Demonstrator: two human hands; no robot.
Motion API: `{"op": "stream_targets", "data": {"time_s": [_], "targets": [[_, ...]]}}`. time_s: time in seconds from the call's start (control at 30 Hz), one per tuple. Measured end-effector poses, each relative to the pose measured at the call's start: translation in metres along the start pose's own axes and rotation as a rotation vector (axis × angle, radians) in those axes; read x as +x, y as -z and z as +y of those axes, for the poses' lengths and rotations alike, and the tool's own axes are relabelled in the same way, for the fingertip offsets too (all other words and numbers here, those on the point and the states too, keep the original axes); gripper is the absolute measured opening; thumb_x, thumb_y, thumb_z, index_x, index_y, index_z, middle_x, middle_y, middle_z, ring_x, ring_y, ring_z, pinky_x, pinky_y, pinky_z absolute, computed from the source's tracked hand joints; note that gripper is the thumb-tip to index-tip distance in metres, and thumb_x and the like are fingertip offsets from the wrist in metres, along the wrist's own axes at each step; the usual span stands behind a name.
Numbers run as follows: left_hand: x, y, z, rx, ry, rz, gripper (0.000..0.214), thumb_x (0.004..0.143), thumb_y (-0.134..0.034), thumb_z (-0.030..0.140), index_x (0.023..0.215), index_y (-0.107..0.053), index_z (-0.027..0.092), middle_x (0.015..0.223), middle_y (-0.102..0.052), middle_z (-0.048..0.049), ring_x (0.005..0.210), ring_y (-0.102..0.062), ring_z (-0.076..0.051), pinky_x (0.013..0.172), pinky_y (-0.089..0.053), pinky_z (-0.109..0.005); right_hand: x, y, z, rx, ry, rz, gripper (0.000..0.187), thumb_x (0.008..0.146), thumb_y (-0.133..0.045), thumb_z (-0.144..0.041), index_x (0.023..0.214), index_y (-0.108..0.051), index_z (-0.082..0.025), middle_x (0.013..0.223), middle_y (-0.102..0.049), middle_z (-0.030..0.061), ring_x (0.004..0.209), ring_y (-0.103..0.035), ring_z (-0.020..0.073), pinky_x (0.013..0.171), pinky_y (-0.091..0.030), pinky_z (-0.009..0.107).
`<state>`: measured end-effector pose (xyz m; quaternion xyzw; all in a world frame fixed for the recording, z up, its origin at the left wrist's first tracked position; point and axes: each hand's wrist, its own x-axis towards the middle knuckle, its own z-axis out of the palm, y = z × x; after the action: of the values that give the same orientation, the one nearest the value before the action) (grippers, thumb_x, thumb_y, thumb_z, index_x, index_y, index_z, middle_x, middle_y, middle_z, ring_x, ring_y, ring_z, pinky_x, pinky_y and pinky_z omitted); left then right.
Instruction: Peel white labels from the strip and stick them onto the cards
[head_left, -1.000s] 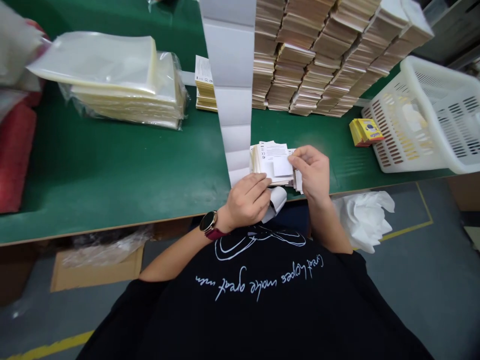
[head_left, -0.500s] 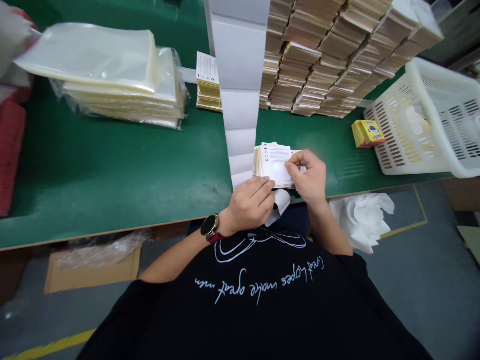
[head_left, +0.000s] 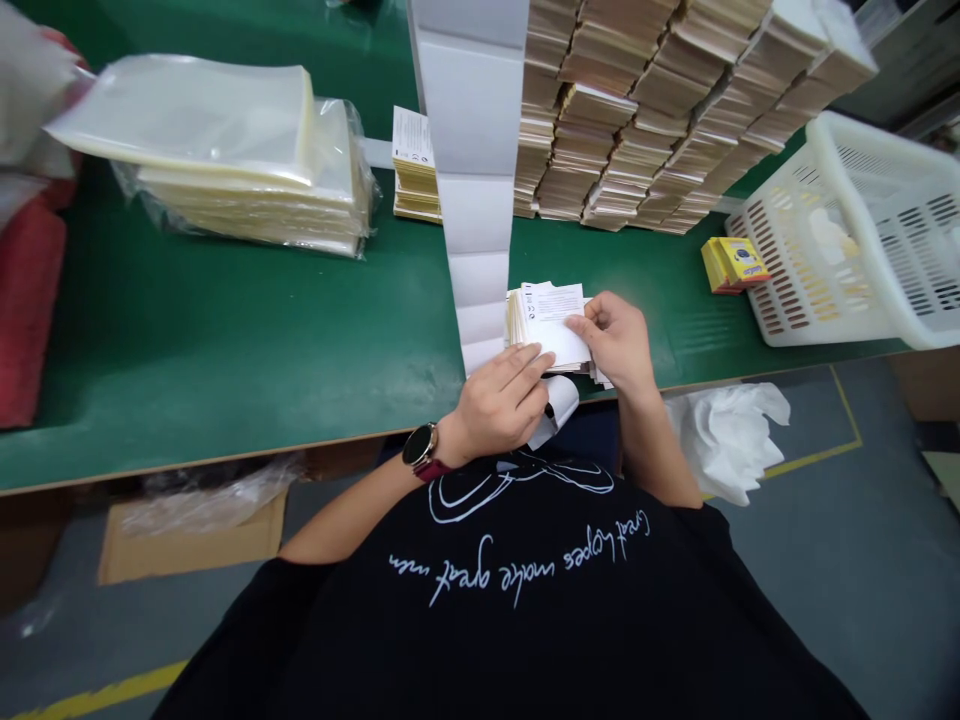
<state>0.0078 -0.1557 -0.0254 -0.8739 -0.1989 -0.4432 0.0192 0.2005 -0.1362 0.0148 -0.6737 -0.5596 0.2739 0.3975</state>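
Observation:
A small stack of white printed cards (head_left: pixel 547 315) lies on the green table (head_left: pixel 247 340) near its front edge. My right hand (head_left: pixel 619 340) is curled, its fingertips pressing a blank white label onto the top card. My left hand (head_left: pixel 502 400), with a watch on the wrist, is closed on the label backing strip (head_left: pixel 469 200), whose free end curls below my fingers. The strip runs up the middle of the view.
A bagged stack of clear sleeves (head_left: pixel 240 165) sits at left. Tall stacks of cards (head_left: pixel 645 110) stand at the back, a smaller pile (head_left: pixel 414 165) beside them. A white slotted basket (head_left: pixel 847 240) and yellow boxes (head_left: pixel 731 263) lie right. Crumpled white waste (head_left: pixel 727 435) hangs below the edge.
My right hand carried a white label down onto the top card and now presses it flat. My left hand stayed on the backing strip.

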Motion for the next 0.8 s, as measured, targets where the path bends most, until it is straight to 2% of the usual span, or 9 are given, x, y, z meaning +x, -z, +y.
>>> {"op": "stream_targets", "data": {"time_s": [0.13, 0.23, 0.3, 0.37, 0.5, 0.63, 0.7, 0.8], "targets": [[-0.002, -0.001, 0.001, -0.043, 0.03, -0.014, 0.01, 0.08, -0.056, 0.012, 0.086, -0.063, 0.015, 0.118, -0.068, -0.0121, 0.12, -0.06, -0.028, 0.095, -0.057, -0.047, -0.004, 0.001, -0.001, -0.092, 0.071, 0.042, 0.02, 0.078, -0.061, -0.028, 0.065, -0.047, -0.022, 0.055, -0.047, -0.0062, 0.052, -0.043, 0.0095, 0.052, -0.034, 0.025], [-0.002, -0.002, 0.001, -0.044, 0.035, -0.013, 0.009, 0.08, -0.056, 0.011, 0.086, -0.063, 0.014, 0.117, -0.068, -0.0125, 0.12, -0.06, -0.028, 0.095, -0.057, -0.046, -0.009, 0.001, 0.0, -0.359, 0.218, 0.195, 0.017, 0.082, -0.059, -0.029, 0.069, -0.051, -0.022, 0.063, -0.056, -0.0035, 0.062, -0.051, 0.0133, 0.067, -0.04, 0.032], [-0.002, -0.002, 0.001, -0.021, 0.024, -0.001, 0.006, 0.08, -0.057, 0.011, 0.083, -0.062, 0.013, 0.114, -0.069, -0.0129, 0.116, -0.062, -0.027, 0.095, -0.058, -0.045, -0.012, 0.002, 0.001, -0.523, 0.319, 0.288, 0.018, 0.085, -0.057, -0.032, 0.071, -0.054, -0.022, 0.07, -0.061, -0.0009, 0.071, -0.055, 0.0163, 0.077, -0.039, 0.037], [-0.001, -0.002, 0.0, -0.011, 0.015, 0.006, 0.003, 0.08, -0.059, 0.011, 0.082, -0.061, 0.013, 0.113, -0.069, -0.0135, 0.114, -0.064, -0.027, 0.094, -0.058, -0.044, -0.015, 0.005, 0.003, -0.556, 0.351, 0.345, 0.019, 0.088, -0.055, -0.035, 0.074, -0.057, -0.022, 0.075, -0.063, 0.0002, 0.075, -0.056, 0.0174, 0.081, -0.038, 0.039], [-0.003, -0.002, -0.001, -0.058, 0.037, -0.002, 0.002, 0.081, -0.061, 0.014, 0.083, -0.06, 0.014, 0.114, -0.068, -0.0135, 0.116, -0.062, -0.027, 0.095, -0.058, -0.047, -0.022, 0.025, 0.013, -0.292, 0.22, 0.417, 0.016, 0.087, -0.056, -0.037, 0.078, -0.057, -0.023, 0.074, -0.061, -0.0014, 0.071, -0.054, 0.0153, 0.073, -0.041, 0.034], [-0.007, -0.005, -0.002, -0.044, 0.027, 0.038, 0.006, 0.081, -0.063, 0.016, 0.076, -0.059, 0.016, 0.11, -0.069, -0.0127, 0.112, -0.063, -0.026, 0.091, -0.059, -0.048, -0.028, 0.054, 0.031, -0.08, 0.049, 0.491, 0.016, 0.078, -0.062, -0.032, 0.071, -0.053, -0.021, 0.064, -0.051, -0.0042, 0.061, -0.048, 0.0118, 0.065, -0.04, 0.03], [-0.01, -0.007, -0.004, -0.031, 0.019, 0.058, 0.01, 0.081, -0.062, 0.019, 0.073, -0.057, 0.016, 0.107, -0.069, -0.012, 0.11, -0.063, -0.026, 0.088, -0.059, -0.047, -0.029, 0.063, 0.042, -0.066, -0.006, 0.477, 0.016, 0.077, -0.06, -0.03, 0.068, -0.051, -0.02, 0.06, -0.048, -0.005, 0.058, -0.045, 0.011, 0.063, -0.039, 0.029], [-0.014, -0.011, -0.006, -0.037, 0.026, 0.07, 0.013, 0.082, -0.061, 0.022, 0.071, -0.055, 0.018, 0.107, -0.069, -0.011, 0.11, -0.062, -0.026, 0.087, -0.058, -0.047, -0.029, 0.065, 0.057, -0.183, -0.031, 0.424, 0.016, 0.079, -0.056, -0.031, 0.069, -0.051, -0.02, 0.062, -0.049, -0.0038, 0.061, -0.046, 0.0125, 0.065, -0.041, 0.03]]}}
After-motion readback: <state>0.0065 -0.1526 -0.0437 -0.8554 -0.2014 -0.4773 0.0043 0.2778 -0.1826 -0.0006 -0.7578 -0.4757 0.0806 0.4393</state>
